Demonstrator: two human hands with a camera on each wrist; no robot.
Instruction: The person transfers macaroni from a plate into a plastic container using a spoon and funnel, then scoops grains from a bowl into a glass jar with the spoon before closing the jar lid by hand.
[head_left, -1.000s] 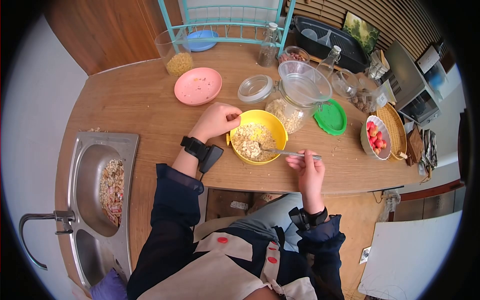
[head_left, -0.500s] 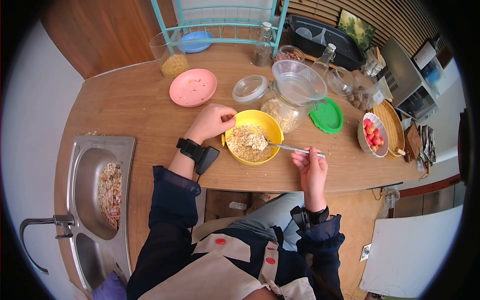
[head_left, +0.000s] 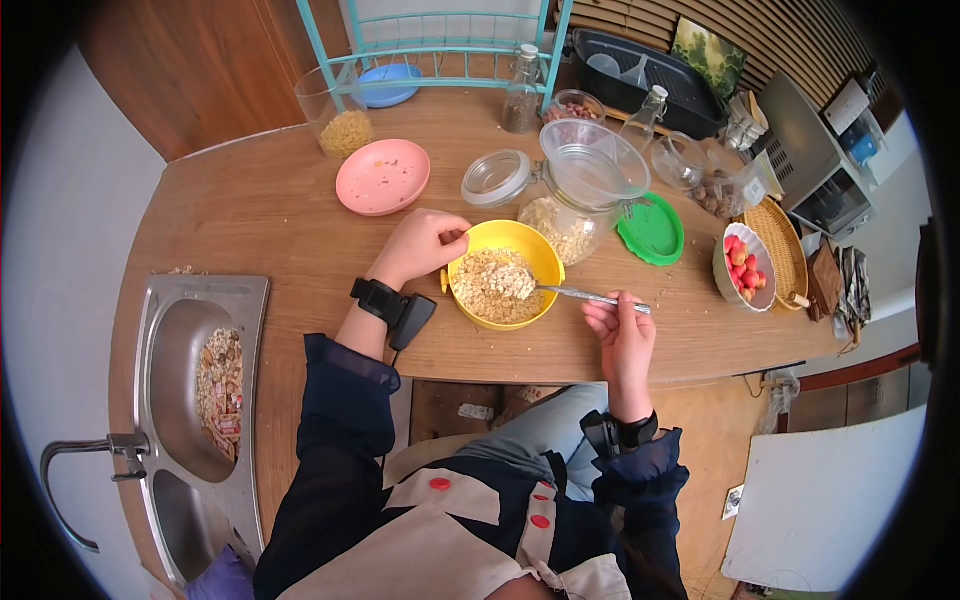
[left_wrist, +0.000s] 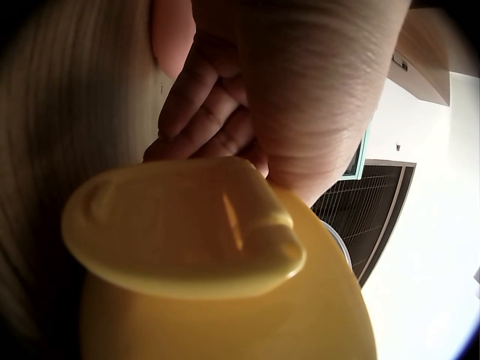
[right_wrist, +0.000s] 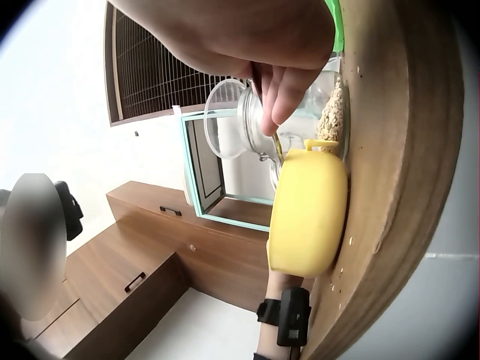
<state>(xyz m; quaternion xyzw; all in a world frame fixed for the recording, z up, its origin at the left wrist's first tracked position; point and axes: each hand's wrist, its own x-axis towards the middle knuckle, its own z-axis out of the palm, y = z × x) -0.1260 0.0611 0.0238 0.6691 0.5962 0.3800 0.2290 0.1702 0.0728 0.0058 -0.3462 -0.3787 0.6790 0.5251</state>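
Scooping or turning the oat flakes (head_left: 482,293) inside the yellow bowl (head_left: 515,235) is, by appearance, the step in hand; which of the two cannot be settled from this moment. The flakes lie across the floor of the bowl, with a heap at the head of the metal utensil (head_left: 588,296). The heap covers the head, so spoon or fork cannot be confirmed.

Right hand (head_left: 624,345): to the right of the bowl, pinching the utensil between thumb and fingers near the handle's end. The handle crosses the bowl's right rim; contact with the rim cannot be told.

Left hand (head_left: 420,248): at the bowl's left rim, pinching the edge just beyond the side tab (left_wrist: 180,225). The tab hides part of the fingers in the left wrist view.

Surroundings: the glass jar (head_left: 602,222), also holding flakes, stands just behind the bowl. The green lid (head_left: 652,230) lies behind it to the right; the pink plate (head_left: 382,180), behind it to the left.

Next move, as judged: steady the bowl's rim with the left hand. If the load is to be raised, hold the utensil head level; tilting would probably shed flakes around the bowl
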